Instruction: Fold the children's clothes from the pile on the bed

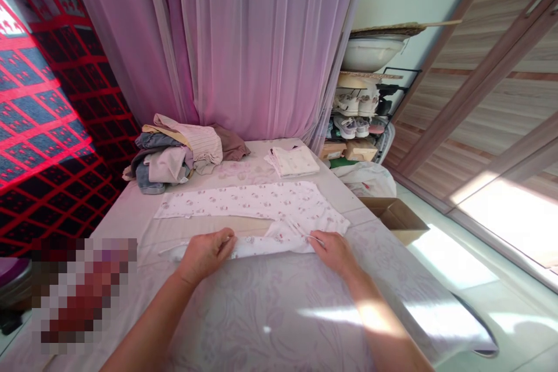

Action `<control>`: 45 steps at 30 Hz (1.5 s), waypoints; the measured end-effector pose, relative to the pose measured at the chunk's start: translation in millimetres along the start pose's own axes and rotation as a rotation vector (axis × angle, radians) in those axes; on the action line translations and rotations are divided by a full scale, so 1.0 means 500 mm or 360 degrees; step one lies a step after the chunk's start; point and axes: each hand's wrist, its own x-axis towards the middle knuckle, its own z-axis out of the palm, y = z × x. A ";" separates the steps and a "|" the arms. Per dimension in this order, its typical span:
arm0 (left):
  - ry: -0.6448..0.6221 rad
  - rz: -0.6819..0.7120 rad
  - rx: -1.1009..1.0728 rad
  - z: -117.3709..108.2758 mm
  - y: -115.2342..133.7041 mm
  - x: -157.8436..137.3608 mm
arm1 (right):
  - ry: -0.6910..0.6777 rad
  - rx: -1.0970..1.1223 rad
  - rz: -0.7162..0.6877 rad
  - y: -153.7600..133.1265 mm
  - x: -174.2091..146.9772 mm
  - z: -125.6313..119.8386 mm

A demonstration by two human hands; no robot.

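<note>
A pair of white printed trousers lies spread sideways over the bed, its waist end toward the right and its legs pointing left. The far leg is flat, while the near leg is partly raised and gathered along its length. With closed fingers, my left hand pinches the near leg around its middle. Closer to the waist end, my right hand grips the same leg, also with fingers closed. Between the two hands the fabric runs as a narrow strip.
A heap of clothes sits at the bed's far left, and a folded white stack at the far right. Beyond the right edge stand a cardboard box and a shoe rack. Purple curtains hang behind the bed.
</note>
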 end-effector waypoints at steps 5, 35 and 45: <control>-0.0200 0.0073 0.0039 -0.026 0.009 0.032 | 0.0027 0.0187 -0.0108 0.006 0.001 -0.012; -0.0068 0.0666 -0.0311 0.066 0.095 0.058 | 0.0341 0.0198 0.0441 0.184 -0.003 -0.039; 0.0065 0.0611 -0.0030 0.066 -0.025 -0.035 | 0.0242 -0.0008 0.0106 0.199 -0.016 -0.033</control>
